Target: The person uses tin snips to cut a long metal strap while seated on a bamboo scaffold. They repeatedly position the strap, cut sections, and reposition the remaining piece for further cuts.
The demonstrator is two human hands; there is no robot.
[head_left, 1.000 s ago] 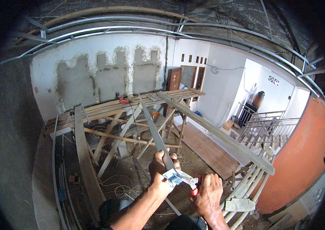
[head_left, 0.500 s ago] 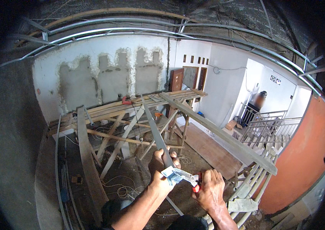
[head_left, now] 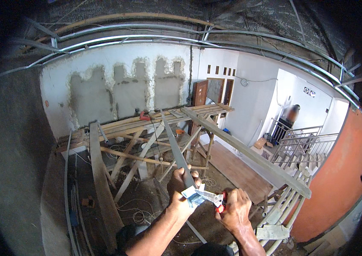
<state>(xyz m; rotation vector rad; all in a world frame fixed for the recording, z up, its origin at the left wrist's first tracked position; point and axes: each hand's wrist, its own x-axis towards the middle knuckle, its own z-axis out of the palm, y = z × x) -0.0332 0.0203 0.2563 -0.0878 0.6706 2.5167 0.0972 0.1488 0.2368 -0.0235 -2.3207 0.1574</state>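
My left hand [head_left: 181,187] is wrapped round a long grey metal channel [head_left: 175,146], close to its near end. The strip stretches away from me toward the plank platform. At the near end a cut, bent flap of shiny metal [head_left: 193,196] sticks out beside my wrist. Closed on the red handles of a pair of tin snips [head_left: 217,200], my right hand [head_left: 234,209] holds them just to the right. The snips' blades point left and meet the flap; whether they bite into the metal is too small to tell.
Bamboo-and-plank scaffolding [head_left: 125,129] spans ahead, with a red power tool [head_left: 145,115] on top. A long plank [head_left: 245,150] slopes down to the right near bamboo poles [head_left: 289,209]. Cables [head_left: 138,213] lie coiled below. A person [head_left: 291,115] stands by the stair railing [head_left: 302,138]. Metal framing [head_left: 129,38] runs overhead.
The view has shifted slightly, so the room sits a little lower and to the right. Both hands keep their holds, and the snips stay at the channel's near end.
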